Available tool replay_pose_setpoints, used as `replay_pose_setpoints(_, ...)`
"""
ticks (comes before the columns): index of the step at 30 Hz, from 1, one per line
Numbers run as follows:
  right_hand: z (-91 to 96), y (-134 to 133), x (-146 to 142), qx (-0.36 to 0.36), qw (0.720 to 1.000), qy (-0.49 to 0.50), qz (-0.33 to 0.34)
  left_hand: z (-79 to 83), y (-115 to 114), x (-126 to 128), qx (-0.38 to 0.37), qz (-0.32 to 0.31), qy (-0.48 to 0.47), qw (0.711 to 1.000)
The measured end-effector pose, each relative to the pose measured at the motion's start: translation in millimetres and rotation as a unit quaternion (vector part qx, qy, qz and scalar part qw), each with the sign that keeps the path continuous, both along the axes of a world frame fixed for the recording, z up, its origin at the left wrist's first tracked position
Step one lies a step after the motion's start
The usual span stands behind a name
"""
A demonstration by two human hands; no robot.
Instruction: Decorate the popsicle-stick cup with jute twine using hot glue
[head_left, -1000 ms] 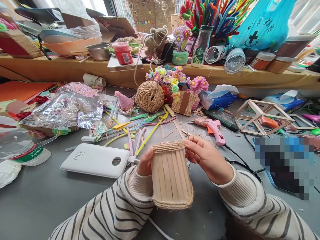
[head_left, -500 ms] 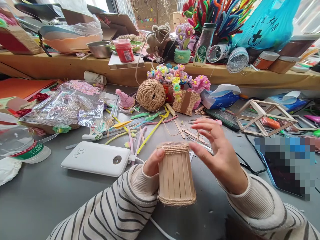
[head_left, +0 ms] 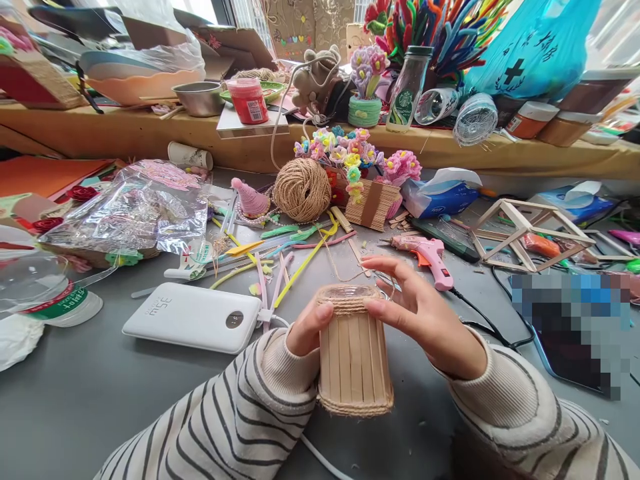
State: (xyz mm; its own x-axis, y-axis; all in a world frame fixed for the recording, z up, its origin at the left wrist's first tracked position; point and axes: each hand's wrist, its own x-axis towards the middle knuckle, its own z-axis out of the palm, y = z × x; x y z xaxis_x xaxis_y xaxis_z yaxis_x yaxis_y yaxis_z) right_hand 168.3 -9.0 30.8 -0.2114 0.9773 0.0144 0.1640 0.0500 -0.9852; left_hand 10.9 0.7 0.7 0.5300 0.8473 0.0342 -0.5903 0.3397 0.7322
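A small jar [head_left: 355, 363] wrapped in flat wooden craft sticks stands tilted toward me, with twine bands around its rim and base. My left hand [head_left: 311, 327] grips its left side near the top, thumb on the upper band; the other fingers are hidden behind it. At the right, my right hand [head_left: 420, 310] has its thumb against the rim band. A loose strand of twine [head_left: 345, 277] passes over its curved fingers and loops beside the rim. Behind the jar lies the ball of twine [head_left: 303, 190].
A pink glue gun [head_left: 433, 260] lies beyond my right hand, its cord running right. A white power bank [head_left: 193, 317] is at left. Craft-stick bundle [head_left: 373, 203], pipe cleaners [head_left: 305, 270] and a wooden stick frame [head_left: 530, 233] lie farther back. A phone [head_left: 570, 347] is at right.
My right hand has moved left and down; its thumb now touches the jar's rim band. The glue gun behind it has come into view. The jar tips slightly, showing more of its mouth.
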Motion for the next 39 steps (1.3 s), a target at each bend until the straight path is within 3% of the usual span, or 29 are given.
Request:
replay_pose_setpoints(12,-2.1,3.3,2.6,-0.019,1.0,0.025,-0.002,-9.0,-4.5,-3.8,-0.026,0.023,-0.008,0.999)
replay_pose_setpoints(23,-5.4,5.4,3.2,-0.01,1.0,0.02,-0.004,-9.4,-3.0,-4.8,-0.035,-0.044,-0.045,0.997)
replay_pose_setpoints(33,-1.9,4.7,2.2,-0.014,0.999,0.028,0.024,-8.7,-7.0,-6.7,-0.046,-0.016,-0.034,0.998)
replay_pose_setpoints(39,-2.3,5.0,2.9,-0.026,0.999,0.033,0.029,-8.8,-5.5,-8.2,-0.031,-0.042,-0.04,0.998)
